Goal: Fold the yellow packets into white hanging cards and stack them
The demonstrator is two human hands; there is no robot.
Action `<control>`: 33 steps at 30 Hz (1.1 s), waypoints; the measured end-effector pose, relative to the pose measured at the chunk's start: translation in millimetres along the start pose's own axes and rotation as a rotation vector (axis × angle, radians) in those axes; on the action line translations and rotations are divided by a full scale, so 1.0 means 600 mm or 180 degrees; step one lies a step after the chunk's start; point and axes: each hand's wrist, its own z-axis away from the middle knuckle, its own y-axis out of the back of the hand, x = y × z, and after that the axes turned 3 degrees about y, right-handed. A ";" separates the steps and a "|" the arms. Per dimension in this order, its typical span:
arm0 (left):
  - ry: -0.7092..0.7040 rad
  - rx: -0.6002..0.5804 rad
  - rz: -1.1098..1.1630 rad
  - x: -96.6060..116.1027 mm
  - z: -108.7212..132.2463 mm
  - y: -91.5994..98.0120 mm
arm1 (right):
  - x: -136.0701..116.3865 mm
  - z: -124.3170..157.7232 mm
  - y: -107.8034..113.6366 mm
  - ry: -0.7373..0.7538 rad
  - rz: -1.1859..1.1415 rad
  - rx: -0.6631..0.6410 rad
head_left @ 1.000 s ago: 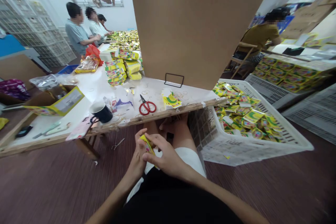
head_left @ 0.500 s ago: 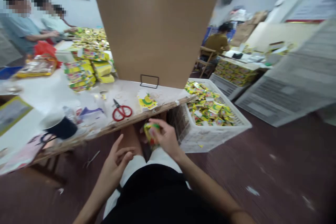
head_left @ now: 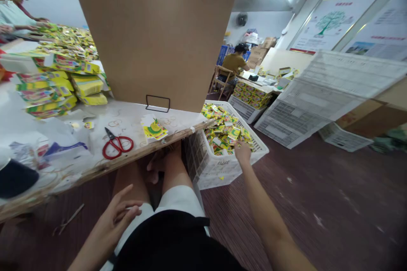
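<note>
My left hand [head_left: 119, 216] hovers above my left thigh, fingers loosely stretched, with nothing in it. At the end of my outstretched arm, my right hand [head_left: 243, 153] is over the near right rim of a white plastic crate [head_left: 222, 161]. Its fingers point away from me, down among yellow and green printed packets [head_left: 219, 129] that fill the crate. The fingertips are hidden, so whether they grip a packet does not show. Nearby on the table lie red-handled scissors [head_left: 117, 146] and a small pile of yellow printed cards [head_left: 154, 128].
A tall brown cardboard panel [head_left: 155, 38] stands on the table, whose wooden edge [head_left: 133, 152] crosses before my knees. Yellow boxes [head_left: 47, 93] are stacked at left beside a dark mug [head_left: 15, 178]. Large white crates [head_left: 305, 97] stand at right. Co-workers sit farther back.
My right hand has moved from above my lap, where it held a yellow-green packet, out to the crate at right. My left hand stays near my lap. The view has turned right.
</note>
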 end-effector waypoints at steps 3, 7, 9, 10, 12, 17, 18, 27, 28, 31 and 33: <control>0.0005 -0.0168 -0.0084 -0.008 -0.004 -0.006 | -0.041 0.026 -0.037 0.0374 -0.0419 -0.0398; -0.0055 -0.0484 -0.0336 -0.006 -0.003 -0.011 | -0.152 0.033 -0.071 0.0958 -0.0953 -0.0676; -0.0058 -0.0466 -0.0380 -0.003 0.000 -0.008 | -0.219 0.032 -0.084 0.1204 -0.1169 -0.0750; -0.0061 -0.0442 -0.0375 -0.002 0.002 -0.004 | -0.251 0.031 -0.089 0.1295 -0.1253 -0.0776; -0.0098 -0.0387 -0.0360 0.000 0.006 0.005 | -0.311 0.026 -0.099 0.1384 -0.1364 -0.0810; -0.0171 -0.0284 -0.0416 0.010 0.018 0.024 | -0.423 0.000 -0.124 0.1202 -0.1388 -0.0871; -0.0182 -0.0294 -0.0415 0.012 0.020 0.025 | -0.441 -0.002 -0.130 0.1163 -0.1367 -0.0935; -0.0277 -0.0307 -0.0458 0.011 0.026 0.043 | -0.491 0.024 -0.146 0.0842 -0.1631 -0.1570; -0.0277 -0.0200 -0.0441 0.011 0.024 0.047 | -0.484 0.026 -0.140 0.0795 -0.1777 -0.1557; -0.0257 0.0108 -0.0230 0.013 0.019 0.058 | -0.459 0.047 -0.112 0.0632 -0.2322 -0.1513; -0.0237 0.0243 0.0019 0.013 0.016 0.060 | -0.447 0.085 -0.089 0.0527 -0.2733 -0.1581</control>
